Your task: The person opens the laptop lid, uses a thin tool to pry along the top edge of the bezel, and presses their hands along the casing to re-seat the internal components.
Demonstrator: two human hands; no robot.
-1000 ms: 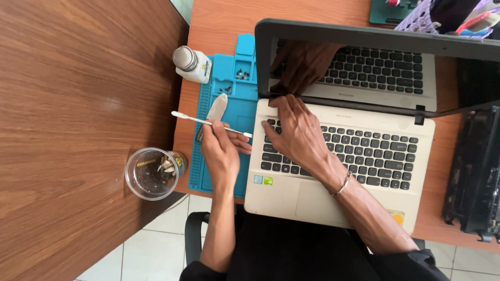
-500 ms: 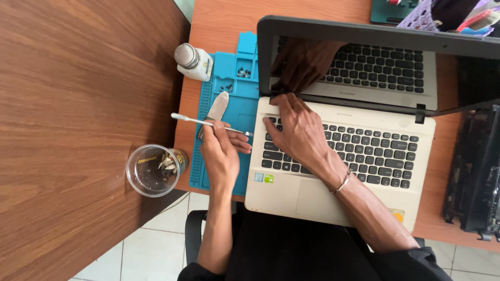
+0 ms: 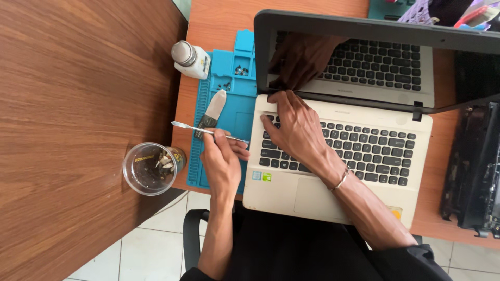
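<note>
My left hand (image 3: 223,158) grips a thin metal spudger (image 3: 194,127) like a pen, its flat tip pointing left over the blue work mat (image 3: 237,112). My right hand (image 3: 292,127) lies palm down on the left end of the keyboard of an open cream laptop (image 3: 364,156), fingers near the hinge; the dark screen mirrors it. A flat pry blade with a dark handle (image 3: 212,110) lies on the mat just above the spudger.
A clear plastic cup (image 3: 149,168) holding small bits stands at the desk's edge. A white bottle with a metal cap (image 3: 190,59) sits at the mat's top left. Small screws (image 3: 240,70) rest in the mat's trays. A dark device (image 3: 473,171) lies at right.
Both hands keep their places; the spudger has hardly moved. The view has shifted slightly.
</note>
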